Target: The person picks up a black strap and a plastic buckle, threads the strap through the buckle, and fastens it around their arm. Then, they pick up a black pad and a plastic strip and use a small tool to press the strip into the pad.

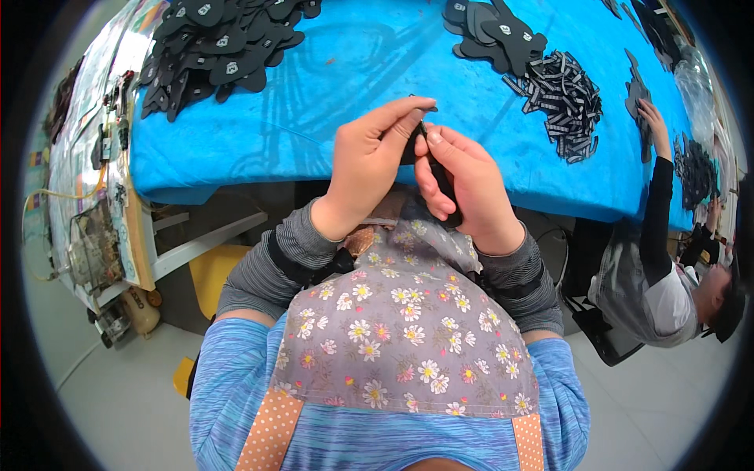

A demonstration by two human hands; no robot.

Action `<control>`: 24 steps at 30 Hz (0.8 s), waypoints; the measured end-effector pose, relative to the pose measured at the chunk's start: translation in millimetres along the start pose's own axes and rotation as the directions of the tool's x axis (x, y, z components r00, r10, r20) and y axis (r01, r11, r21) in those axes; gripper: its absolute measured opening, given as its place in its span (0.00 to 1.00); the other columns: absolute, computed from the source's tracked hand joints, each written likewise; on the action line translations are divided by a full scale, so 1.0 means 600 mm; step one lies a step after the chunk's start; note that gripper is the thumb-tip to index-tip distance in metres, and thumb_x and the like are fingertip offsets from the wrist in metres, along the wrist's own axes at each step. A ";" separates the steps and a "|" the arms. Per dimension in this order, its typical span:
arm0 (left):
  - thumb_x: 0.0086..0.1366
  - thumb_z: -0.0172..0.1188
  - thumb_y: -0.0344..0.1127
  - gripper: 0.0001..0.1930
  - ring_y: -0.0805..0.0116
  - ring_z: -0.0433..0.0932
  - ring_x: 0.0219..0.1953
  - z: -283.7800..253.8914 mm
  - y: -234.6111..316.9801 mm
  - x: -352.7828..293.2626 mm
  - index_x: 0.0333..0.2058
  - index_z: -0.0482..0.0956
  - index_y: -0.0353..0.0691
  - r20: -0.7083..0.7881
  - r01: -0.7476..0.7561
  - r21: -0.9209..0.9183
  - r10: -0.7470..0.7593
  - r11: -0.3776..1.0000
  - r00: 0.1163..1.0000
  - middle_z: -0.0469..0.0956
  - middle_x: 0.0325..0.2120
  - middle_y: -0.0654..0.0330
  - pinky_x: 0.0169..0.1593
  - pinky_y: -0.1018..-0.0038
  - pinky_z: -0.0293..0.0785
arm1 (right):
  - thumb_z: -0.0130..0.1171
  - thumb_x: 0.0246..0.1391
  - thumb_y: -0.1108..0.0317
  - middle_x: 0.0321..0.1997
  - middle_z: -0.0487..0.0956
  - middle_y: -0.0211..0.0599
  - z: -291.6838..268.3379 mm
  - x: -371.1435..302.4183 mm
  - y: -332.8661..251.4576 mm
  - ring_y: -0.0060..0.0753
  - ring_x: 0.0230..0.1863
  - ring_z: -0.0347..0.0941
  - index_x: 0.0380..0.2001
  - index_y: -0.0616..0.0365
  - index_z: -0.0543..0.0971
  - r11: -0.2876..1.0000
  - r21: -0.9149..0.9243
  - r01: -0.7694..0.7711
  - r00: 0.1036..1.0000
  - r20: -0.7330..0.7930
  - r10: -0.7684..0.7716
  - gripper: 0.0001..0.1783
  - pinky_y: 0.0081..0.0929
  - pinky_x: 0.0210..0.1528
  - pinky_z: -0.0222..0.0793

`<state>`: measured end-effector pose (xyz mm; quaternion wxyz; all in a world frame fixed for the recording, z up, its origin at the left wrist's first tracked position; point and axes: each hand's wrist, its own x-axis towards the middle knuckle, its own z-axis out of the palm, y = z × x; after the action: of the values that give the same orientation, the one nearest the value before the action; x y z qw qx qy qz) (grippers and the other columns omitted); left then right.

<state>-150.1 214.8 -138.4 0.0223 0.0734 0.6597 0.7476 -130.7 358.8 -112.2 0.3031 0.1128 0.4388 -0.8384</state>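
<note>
Close in front of my chest, just past the table's near edge, my two hands meet around a dark, flat, bendable black piece (pixel 448 192). My left hand (pixel 363 161) is closed, its thumb and forefinger pinching the piece's upper end. Around the lower part wrap the fingers of my right hand (pixel 475 180), with the thumb pressed on its edge. Fingers cover much of the piece, so its full outline is hidden. It looks like the black cut-out pieces with small white marks lying on the table.
A blue cloth covers the table (pixel 377 63). A large heap of black cut-outs (pixel 228 47) lies far left, a smaller pile (pixel 495 35) far right. Beside that is a mound of short grey-and-black striped strips (pixel 565 102). At right, a co-worker's hand (pixel 652 122) touches black pieces.
</note>
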 end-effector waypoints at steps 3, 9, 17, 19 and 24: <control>0.65 0.50 0.30 0.10 0.76 0.77 0.35 -0.002 -0.005 0.004 0.41 0.77 0.31 -0.007 0.010 -0.015 -0.010 1.000 1.000 0.79 0.35 0.61 0.37 0.82 0.72 | 0.40 0.62 0.59 0.16 0.69 0.32 0.001 0.004 0.004 0.17 0.09 0.57 0.33 0.58 0.68 0.999 -0.043 0.025 0.999 0.035 -0.024 0.13 0.16 0.12 0.56; 0.65 0.51 0.31 0.11 0.74 0.77 0.36 -0.002 -0.018 0.002 0.41 0.76 0.30 -0.073 -0.023 -0.032 0.021 0.999 0.997 0.79 0.36 0.58 0.37 0.81 0.73 | 0.39 0.63 0.60 0.15 0.68 0.30 0.009 -0.005 -0.001 0.16 0.09 0.56 0.32 0.57 0.67 0.988 -0.154 0.000 1.000 0.014 0.002 0.13 0.15 0.12 0.54; 0.65 0.51 0.31 0.11 0.72 0.78 0.36 -0.010 -0.024 0.012 0.41 0.76 0.31 -0.162 -0.103 0.137 0.125 0.985 0.979 0.78 0.37 0.56 0.37 0.80 0.74 | 0.40 0.63 0.58 0.15 0.67 0.25 0.001 -0.020 -0.022 0.13 0.09 0.54 0.30 0.55 0.68 0.936 -0.324 -0.135 0.983 0.077 0.169 0.14 0.12 0.11 0.48; 0.66 0.49 0.32 0.12 0.69 0.78 0.37 -0.038 -0.011 0.038 0.42 0.75 0.30 -0.347 -0.073 0.149 0.121 0.986 0.930 0.78 0.39 0.55 0.39 0.78 0.74 | 0.40 0.63 0.58 0.14 0.66 0.26 0.005 -0.026 -0.013 0.13 0.09 0.52 0.30 0.56 0.67 0.946 -0.311 -0.094 0.991 0.058 0.117 0.14 0.12 0.11 0.46; 0.66 0.46 0.34 0.15 0.64 0.77 0.43 -0.040 0.022 0.029 0.45 0.72 0.29 -0.119 0.104 -0.329 -0.151 0.939 0.981 0.76 0.42 0.51 0.45 0.74 0.73 | 0.53 0.56 0.64 0.20 0.68 0.21 -0.011 0.003 -0.002 0.10 0.13 0.55 0.33 0.57 0.69 0.825 -0.494 0.276 0.888 -0.198 -0.416 0.08 0.10 0.13 0.49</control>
<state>-169.8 191.7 -127.0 0.0353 -0.0277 0.5326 0.8452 -133.7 363.7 -115.8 0.0923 0.0814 0.6751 -0.7274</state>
